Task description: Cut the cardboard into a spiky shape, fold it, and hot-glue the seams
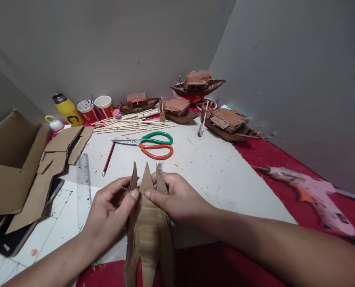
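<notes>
A brown cardboard cutout (148, 235) with pointed ends and creases across its middle strip is held upright between my hands at the near edge of the white sheet. My left hand (110, 203) pinches its left side strip, thumb on the face. On the other side my right hand (179, 197) grips the right strip, its thumb lying near the middle point and fingers behind. Corrugated edges show on both side tips. Just beyond lie scissors (141, 142) with one green and one orange handle, beside a red pencil (108, 159).
Left are cardboard pieces (53, 159), an open box (10, 175), a clear ruler (84, 183) and a phone (14, 235). Wooden sticks (129, 122), a yellow bottle (69, 110), paper cups (103, 107) and several model boats (229, 121) stand behind. A pink glue gun (315, 195) lies right.
</notes>
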{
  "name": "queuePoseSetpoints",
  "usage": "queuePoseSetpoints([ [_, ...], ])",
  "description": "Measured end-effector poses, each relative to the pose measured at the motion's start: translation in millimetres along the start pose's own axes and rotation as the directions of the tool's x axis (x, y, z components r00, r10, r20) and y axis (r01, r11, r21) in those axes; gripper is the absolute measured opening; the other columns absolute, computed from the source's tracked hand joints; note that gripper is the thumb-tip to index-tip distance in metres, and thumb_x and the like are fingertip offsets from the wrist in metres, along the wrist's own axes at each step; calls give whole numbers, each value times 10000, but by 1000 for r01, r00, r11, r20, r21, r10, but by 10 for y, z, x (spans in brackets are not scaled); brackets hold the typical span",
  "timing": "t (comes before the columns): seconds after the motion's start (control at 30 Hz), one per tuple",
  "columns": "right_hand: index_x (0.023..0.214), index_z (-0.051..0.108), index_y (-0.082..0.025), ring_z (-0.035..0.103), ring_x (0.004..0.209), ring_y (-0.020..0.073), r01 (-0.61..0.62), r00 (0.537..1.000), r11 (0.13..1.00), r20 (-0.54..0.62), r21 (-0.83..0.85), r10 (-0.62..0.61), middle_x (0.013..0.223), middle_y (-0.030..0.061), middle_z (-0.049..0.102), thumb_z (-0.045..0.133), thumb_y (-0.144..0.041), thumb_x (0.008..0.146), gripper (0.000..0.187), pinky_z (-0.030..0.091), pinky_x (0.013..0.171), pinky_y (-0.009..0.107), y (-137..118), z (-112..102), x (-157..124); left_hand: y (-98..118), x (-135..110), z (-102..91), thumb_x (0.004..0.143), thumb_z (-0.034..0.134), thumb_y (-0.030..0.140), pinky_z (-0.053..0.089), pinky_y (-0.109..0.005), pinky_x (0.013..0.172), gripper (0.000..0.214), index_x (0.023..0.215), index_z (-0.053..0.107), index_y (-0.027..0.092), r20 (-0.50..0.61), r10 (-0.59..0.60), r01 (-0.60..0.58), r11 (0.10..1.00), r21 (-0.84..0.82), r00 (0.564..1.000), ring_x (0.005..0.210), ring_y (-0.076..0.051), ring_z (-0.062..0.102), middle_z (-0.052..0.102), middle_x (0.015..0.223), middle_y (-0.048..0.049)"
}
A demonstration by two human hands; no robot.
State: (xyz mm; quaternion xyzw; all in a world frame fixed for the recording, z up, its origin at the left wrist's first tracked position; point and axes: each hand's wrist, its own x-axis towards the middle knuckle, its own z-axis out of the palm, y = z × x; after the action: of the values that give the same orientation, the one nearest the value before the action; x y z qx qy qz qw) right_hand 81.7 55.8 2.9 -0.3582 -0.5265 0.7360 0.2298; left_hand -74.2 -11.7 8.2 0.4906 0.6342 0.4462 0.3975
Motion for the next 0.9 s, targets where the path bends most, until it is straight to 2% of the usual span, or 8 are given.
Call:
queuePoseSetpoints([
  [0.1,799,666,-170,635,703,163,-20,1000,1000,-1,22,20,731,0,684,592,-82,747,126,486,657,261,-3,-1,-3,-15,-7,22,774,699,323,541,-256,656,352,1092,688,174,20,-112,113,991,-74,994,712,-176,650,722,830,-35],
  [0.2,801,655,-169,630,694,153,-13,1000,999,-1,32,13,740,-3,685,589,-79,746,125,486,657,252,-11,-4,-10,-16,-19,53,745,709,316,550,-264,637,369,1084,678,173,25,-161,163,975,-152,987,668,-169,650,732,835,-41],
  [0.37,795,633,-166,628,711,154,12,998,999,-60,-39,-14,732,-9,661,579,-101,766,89,477,632,236,4,22,-51,23,-65,84,744,696,318,567,-270,646,346,1070,672,204,-7,-134,132,981,-143,991,713,-194,685,746,896,-47],
  [0.47,807,639,-166,625,704,151,51,998,998,-36,-40,-52,740,-11,657,559,-100,770,111,475,626,233,29,51,-77,50,-85,66,739,718,344,580,-292,654,397,1112,651,226,13,-133,133,980,-144,991,761,-227,703,750,955,-50],
  [0.6,858,663,-165,640,764,156,122,992,991,-18,-48,-123,826,1,679,560,-107,772,145,484,709,252,50,68,-87,47,-89,43,724,742,337,585,-311,705,438,1138,647,229,47,-159,164,974,-159,986,844,-256,705,746,1025,-57],
  [0.77,833,679,-151,641,761,169,209,975,973,-55,-98,-215,786,3,686,583,-131,770,116,488,705,261,46,96,-115,35,-123,49,787,667,303,529,-367,901,382,1152,656,191,49,-54,62,983,-170,997,998,-269,671,731,1094,-82],
  [0.9,824,687,-158,640,762,170,269,957,947,-63,-173,-283,768,-5,685,586,-128,765,120,492,712,260,69,134,-120,25,-112,34,802,619,263,515,-374,909,325,1108,676,169,60,81,-74,991,-111,995,1016,-272,658,729,1084,-90],
])
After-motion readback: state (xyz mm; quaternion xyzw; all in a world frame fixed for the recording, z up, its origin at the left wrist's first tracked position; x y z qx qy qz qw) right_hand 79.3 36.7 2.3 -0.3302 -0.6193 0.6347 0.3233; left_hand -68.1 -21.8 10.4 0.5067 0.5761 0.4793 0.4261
